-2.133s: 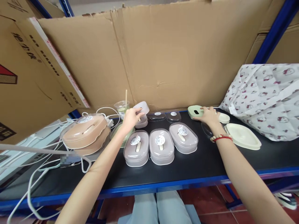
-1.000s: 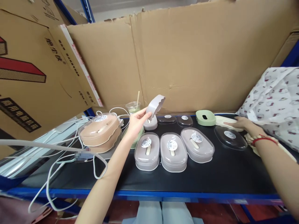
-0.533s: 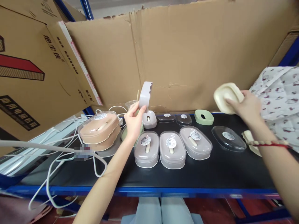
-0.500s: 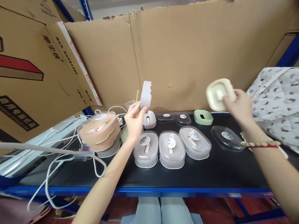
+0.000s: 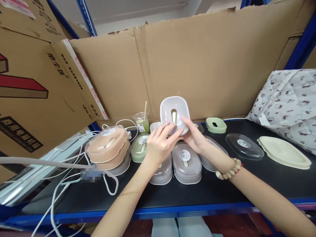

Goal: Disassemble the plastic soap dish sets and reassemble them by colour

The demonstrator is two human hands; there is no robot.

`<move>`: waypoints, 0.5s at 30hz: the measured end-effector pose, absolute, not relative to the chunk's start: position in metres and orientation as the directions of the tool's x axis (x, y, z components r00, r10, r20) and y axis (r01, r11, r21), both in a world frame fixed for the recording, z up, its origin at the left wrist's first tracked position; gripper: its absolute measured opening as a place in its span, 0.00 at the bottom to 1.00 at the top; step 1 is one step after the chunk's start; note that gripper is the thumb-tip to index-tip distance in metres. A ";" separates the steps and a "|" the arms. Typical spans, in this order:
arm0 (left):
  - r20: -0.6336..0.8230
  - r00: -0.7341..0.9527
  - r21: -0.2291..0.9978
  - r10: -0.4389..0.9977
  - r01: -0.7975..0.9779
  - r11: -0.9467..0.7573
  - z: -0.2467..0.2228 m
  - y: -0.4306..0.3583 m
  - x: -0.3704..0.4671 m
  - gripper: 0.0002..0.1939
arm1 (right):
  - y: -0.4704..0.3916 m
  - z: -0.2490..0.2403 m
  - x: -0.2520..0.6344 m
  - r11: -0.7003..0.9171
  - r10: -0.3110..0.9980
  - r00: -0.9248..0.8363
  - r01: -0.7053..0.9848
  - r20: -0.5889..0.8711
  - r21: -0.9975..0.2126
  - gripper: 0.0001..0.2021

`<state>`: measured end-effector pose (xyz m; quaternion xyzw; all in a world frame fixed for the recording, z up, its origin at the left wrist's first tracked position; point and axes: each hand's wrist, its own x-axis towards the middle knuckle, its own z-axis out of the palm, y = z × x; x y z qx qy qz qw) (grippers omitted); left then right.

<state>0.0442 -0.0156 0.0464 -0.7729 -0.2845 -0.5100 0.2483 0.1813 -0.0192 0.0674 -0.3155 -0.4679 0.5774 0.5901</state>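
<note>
My left hand and my right hand both grip a pale grey rounded plastic box, raised above the table and tipped so that its hollow faces me. An oval slot in its middle shows a cream piece behind it. My left fingers lie across the near rim, while my right hand holds the right side. Below them stand several grey boxes with clear lids and round stickers, partly hidden by my hands and forearms. A lidded green box is just left of my left hand.
Stacked peach boxes stand at left beside loose white cables. A drink cup is behind. To the right lie a green box, a clear lid, a cream tray and a patterned bag. Cardboard walls the back.
My right hand has brought the cream dish leftward to the grey box in my left hand. The two pieces are now together, and the grey box has turned its hollow toward me.
</note>
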 end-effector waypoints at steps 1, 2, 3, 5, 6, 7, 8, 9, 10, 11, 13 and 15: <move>0.925 0.325 -0.088 0.198 0.689 -0.719 0.046 -0.017 0.045 0.06 | -0.020 0.066 0.183 0.154 0.980 -0.058 -0.366 0.188 -0.918 0.27; 0.922 0.321 -0.064 0.215 0.677 -0.733 0.045 -0.018 0.047 0.06 | -0.020 0.064 0.185 0.169 0.982 -0.020 -0.346 0.187 -0.923 0.27; 0.926 0.295 -0.016 0.238 0.658 -0.753 0.044 -0.020 0.048 0.06 | -0.021 0.062 0.188 0.174 0.983 0.002 -0.332 0.184 -0.927 0.27; 0.940 0.148 0.165 0.308 0.593 -0.788 0.045 -0.022 0.051 0.14 | -0.021 0.059 0.192 0.168 0.984 0.002 -0.323 0.177 -0.931 0.27; 0.928 0.036 0.296 0.371 0.536 -0.791 0.046 -0.023 0.052 0.20 | -0.022 0.059 0.194 0.166 0.984 -0.016 -0.315 0.180 -0.934 0.27; 0.888 -0.076 0.436 0.454 0.454 -0.777 0.048 -0.024 0.054 0.26 | -0.022 0.059 0.196 0.171 0.980 -0.047 -0.295 0.193 -0.940 0.27; 0.820 -0.159 0.568 0.550 0.352 -0.744 0.051 -0.025 0.054 0.29 | -0.024 0.059 0.198 0.182 0.973 -0.095 -0.261 0.213 -0.948 0.27; 0.733 -0.200 0.680 0.650 0.242 -0.692 0.054 -0.025 0.055 0.29 | -0.025 0.060 0.199 0.202 0.960 -0.150 -0.216 0.237 -0.955 0.26; 0.644 -0.205 0.765 0.737 0.146 -0.627 0.056 -0.025 0.055 0.27 | -0.026 0.061 0.199 0.232 0.944 -0.199 -0.167 0.264 -0.958 0.25; 0.568 -0.194 0.821 0.800 0.073 -0.566 0.059 -0.025 0.055 0.25 | -0.028 0.061 0.199 0.268 0.928 -0.234 -0.123 0.290 -0.956 0.25; 0.481 -0.177 0.872 0.858 -0.004 -0.490 0.062 -0.025 0.055 0.24 | -0.029 0.061 0.197 0.348 0.902 -0.246 -0.071 0.354 -0.935 0.24; 0.462 -0.180 0.880 0.868 -0.029 -0.474 0.063 -0.027 0.056 0.24 | -0.030 0.058 0.193 0.438 0.881 -0.177 -0.042 0.438 -0.898 0.21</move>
